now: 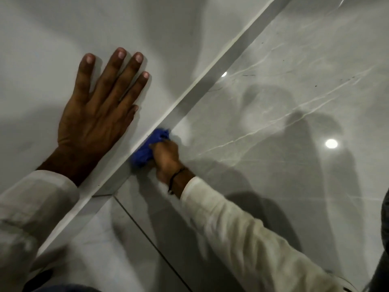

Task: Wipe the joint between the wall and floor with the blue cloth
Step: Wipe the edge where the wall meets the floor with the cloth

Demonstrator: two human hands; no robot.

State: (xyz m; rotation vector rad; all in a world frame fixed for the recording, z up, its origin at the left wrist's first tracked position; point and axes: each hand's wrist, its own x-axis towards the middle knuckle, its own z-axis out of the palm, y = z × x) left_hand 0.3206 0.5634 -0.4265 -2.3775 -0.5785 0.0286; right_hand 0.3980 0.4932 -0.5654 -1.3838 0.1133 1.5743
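Right hand [166, 159] grip closed on bunched blue cloth [150, 147], pressed into wall-floor joint [202, 89].
Left hand [96, 114] flat, open on wall [52, 49]; drag cloth firmly along the joint beyond the grip.

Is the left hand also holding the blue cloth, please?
No, the left hand lies flat and open on the wall, while the right hand alone grips the blue cloth at the joint.

A tiled indoor room, likely in a home: glossy marble-look floor [284, 114], plain pale wall [63, 28], skirting strip [210, 85], ceiling lights reflected.
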